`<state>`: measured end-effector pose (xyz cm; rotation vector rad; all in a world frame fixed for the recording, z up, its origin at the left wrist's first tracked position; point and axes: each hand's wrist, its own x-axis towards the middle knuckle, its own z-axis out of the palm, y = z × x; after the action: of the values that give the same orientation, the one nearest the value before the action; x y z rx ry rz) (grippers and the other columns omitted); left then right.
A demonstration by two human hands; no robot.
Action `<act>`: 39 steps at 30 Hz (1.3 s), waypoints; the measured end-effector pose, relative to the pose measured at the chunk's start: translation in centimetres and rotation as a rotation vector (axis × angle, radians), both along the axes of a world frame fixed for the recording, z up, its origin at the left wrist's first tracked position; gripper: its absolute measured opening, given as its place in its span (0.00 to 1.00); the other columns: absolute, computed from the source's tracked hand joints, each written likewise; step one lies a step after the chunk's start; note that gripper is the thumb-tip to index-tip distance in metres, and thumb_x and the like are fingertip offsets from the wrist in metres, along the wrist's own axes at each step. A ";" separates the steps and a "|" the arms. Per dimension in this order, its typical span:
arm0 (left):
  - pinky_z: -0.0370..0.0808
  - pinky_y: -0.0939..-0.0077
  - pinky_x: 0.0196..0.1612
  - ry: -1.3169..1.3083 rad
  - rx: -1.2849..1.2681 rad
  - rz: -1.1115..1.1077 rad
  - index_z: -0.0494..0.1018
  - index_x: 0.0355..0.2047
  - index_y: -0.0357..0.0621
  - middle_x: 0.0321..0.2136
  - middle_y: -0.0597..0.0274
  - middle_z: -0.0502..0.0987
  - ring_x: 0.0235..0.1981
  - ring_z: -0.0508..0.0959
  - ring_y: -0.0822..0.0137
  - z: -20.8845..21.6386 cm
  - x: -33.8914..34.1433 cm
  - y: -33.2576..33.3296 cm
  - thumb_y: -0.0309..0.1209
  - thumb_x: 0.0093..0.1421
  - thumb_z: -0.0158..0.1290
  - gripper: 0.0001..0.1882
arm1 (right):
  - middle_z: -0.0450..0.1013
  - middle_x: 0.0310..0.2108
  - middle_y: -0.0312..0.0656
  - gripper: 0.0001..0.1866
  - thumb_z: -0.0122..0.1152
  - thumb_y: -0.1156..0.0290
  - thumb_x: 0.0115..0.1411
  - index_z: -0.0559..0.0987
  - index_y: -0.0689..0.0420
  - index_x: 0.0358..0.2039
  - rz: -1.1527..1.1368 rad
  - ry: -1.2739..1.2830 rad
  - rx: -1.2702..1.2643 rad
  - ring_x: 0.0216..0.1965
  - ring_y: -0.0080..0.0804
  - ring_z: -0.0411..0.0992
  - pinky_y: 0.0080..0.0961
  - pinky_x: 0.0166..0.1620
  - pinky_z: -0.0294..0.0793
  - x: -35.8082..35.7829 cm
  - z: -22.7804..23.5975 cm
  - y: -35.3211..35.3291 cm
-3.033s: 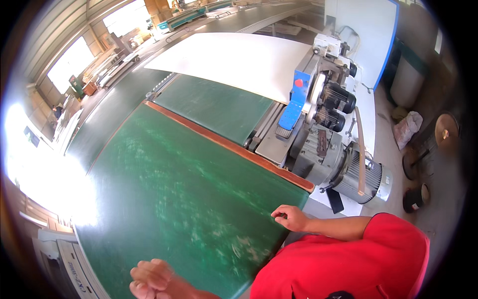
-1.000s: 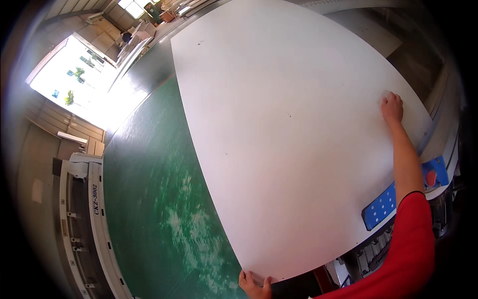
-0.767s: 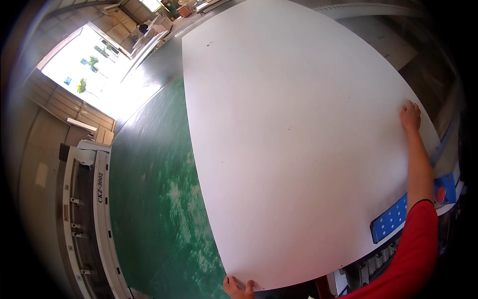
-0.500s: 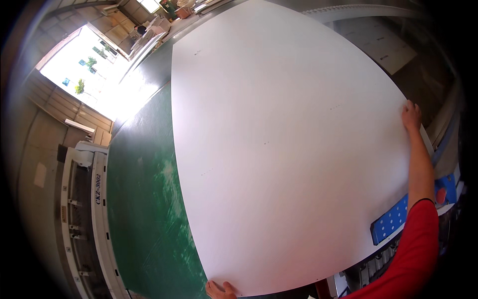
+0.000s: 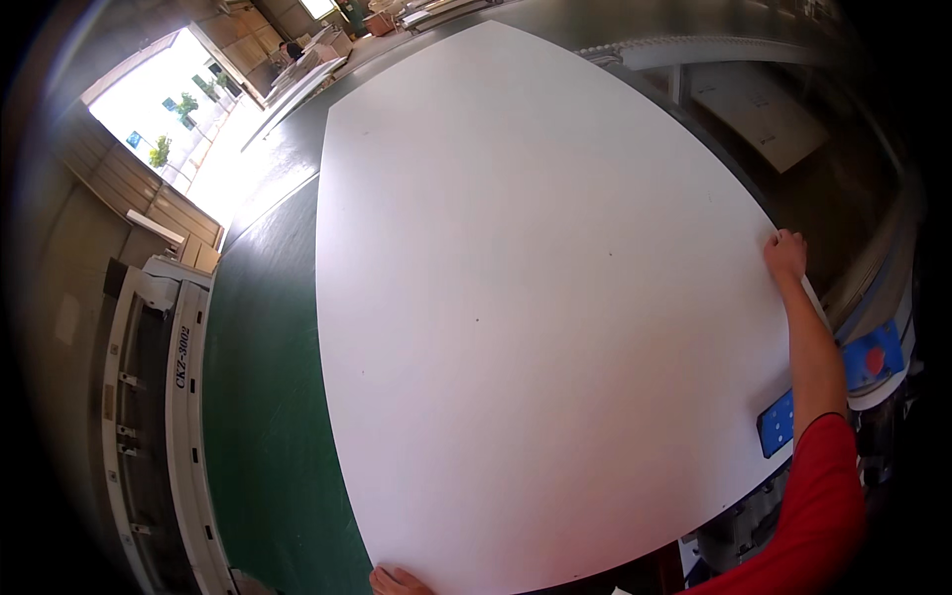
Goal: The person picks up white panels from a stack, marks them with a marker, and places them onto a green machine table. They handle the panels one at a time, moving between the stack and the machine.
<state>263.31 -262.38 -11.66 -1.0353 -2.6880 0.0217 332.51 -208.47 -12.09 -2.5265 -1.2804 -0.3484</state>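
Note:
A large white panel [image 5: 535,218] with a few small dark dots lies across a green belt surface [image 5: 268,426]. My right hand [image 5: 785,256] grips the panel's right edge, its fingers curled over the rim, the bare forearm coming out of a red sleeve. At the near left corner, my left hand [image 5: 399,582] holds the panel; only its fingers and part of the back show above the picture's lower edge. What the fingers do beneath the sheet is hidden.
A white machine rail [image 5: 177,397] runs along the left. Beside my right forearm sit a blue dotted plate [image 5: 777,424] and a blue panel with a red spot [image 5: 873,359]. Another pale sheet [image 5: 759,111] lies beyond the right edge. A bright doorway [image 5: 169,109] opens at far left.
The panel has shifted left over the green surface, covering more of it. Both hands have moved left with it, still at its edges. The dots, streaked before, now look sharp.

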 end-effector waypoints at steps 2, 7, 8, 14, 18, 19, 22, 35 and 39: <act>0.63 0.49 0.59 0.047 0.030 -0.030 0.70 0.51 0.28 0.50 0.37 0.72 0.54 0.68 0.41 -0.3 -2.4 -2.3 0.40 0.67 0.44 0.24 | 0.71 0.45 0.54 0.15 0.51 0.63 0.60 0.78 0.60 0.40 -0.002 -0.001 0.011 0.50 0.50 0.68 0.39 0.53 0.70 -2.8 0.0 -0.9; 0.61 0.52 0.61 -0.088 0.078 0.025 0.70 0.50 0.28 0.50 0.38 0.72 0.55 0.68 0.43 2.5 -6.6 -4.2 0.40 0.69 0.40 0.24 | 0.70 0.46 0.54 0.16 0.51 0.62 0.62 0.78 0.60 0.41 0.022 0.008 -0.036 0.51 0.51 0.68 0.41 0.53 0.70 -9.3 2.5 -2.9; 0.61 0.52 0.61 -0.081 0.075 0.029 0.70 0.50 0.28 0.51 0.38 0.72 0.55 0.68 0.43 2.4 -7.8 -4.6 0.41 0.69 0.40 0.25 | 0.70 0.46 0.53 0.16 0.51 0.62 0.62 0.78 0.60 0.42 0.021 0.014 -0.036 0.51 0.51 0.68 0.41 0.53 0.71 -10.1 2.5 -3.1; 0.62 0.52 0.59 -0.094 0.076 0.046 0.70 0.51 0.31 0.51 0.38 0.71 0.56 0.67 0.44 2.4 -14.8 -5.9 0.42 0.69 0.40 0.25 | 0.70 0.45 0.56 0.16 0.50 0.62 0.63 0.78 0.60 0.41 0.074 -0.100 -0.137 0.50 0.51 0.68 0.40 0.52 0.71 -16.9 2.2 -3.7; 0.62 0.51 0.59 -0.120 0.085 0.116 0.70 0.52 0.32 0.51 0.40 0.71 0.55 0.67 0.43 2.7 -19.9 -5.5 0.42 0.68 0.41 0.24 | 0.71 0.43 0.55 0.16 0.50 0.60 0.64 0.77 0.60 0.39 0.126 -0.105 -0.083 0.48 0.51 0.69 0.40 0.52 0.69 -22.4 1.8 -4.3; 0.63 0.51 0.59 -0.101 0.089 0.104 0.70 0.52 0.32 0.51 0.40 0.71 0.55 0.67 0.43 2.5 -21.4 -5.1 0.42 0.68 0.41 0.24 | 0.71 0.42 0.55 0.16 0.50 0.60 0.64 0.77 0.60 0.39 0.138 -0.113 -0.073 0.48 0.50 0.68 0.40 0.52 0.69 -23.6 1.7 -4.2; 0.63 0.51 0.59 -0.057 0.097 0.065 0.69 0.52 0.32 0.52 0.41 0.70 0.55 0.67 0.43 1.5 -26.6 -5.0 0.42 0.67 0.44 0.24 | 0.70 0.41 0.54 0.16 0.49 0.59 0.64 0.76 0.59 0.39 0.168 -0.101 -0.037 0.47 0.49 0.67 0.41 0.52 0.68 -28.5 0.8 -4.6; 0.57 0.52 0.64 -0.061 0.302 -0.021 0.62 0.58 0.29 0.60 0.40 0.61 0.61 0.59 0.43 -0.9 -46.3 1.9 0.34 0.59 0.50 0.29 | 0.65 0.49 0.48 0.19 0.56 0.68 0.59 0.72 0.59 0.51 0.296 0.069 0.116 0.52 0.47 0.64 0.42 0.52 0.68 -48.9 1.0 -14.7; 0.56 0.50 0.63 -0.219 0.383 -0.165 0.61 0.59 0.29 0.61 0.39 0.58 0.62 0.57 0.41 1.0 -41.8 2.2 0.33 0.55 0.54 0.33 | 0.66 0.49 0.48 0.21 0.59 0.72 0.55 0.72 0.60 0.51 0.369 0.124 0.138 0.52 0.49 0.64 0.43 0.52 0.67 -53.3 0.1 -19.3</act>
<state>221.46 -260.23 -10.65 -1.1817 -2.6277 -0.6459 279.25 -227.76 -11.96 -2.1069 -1.5739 -0.1870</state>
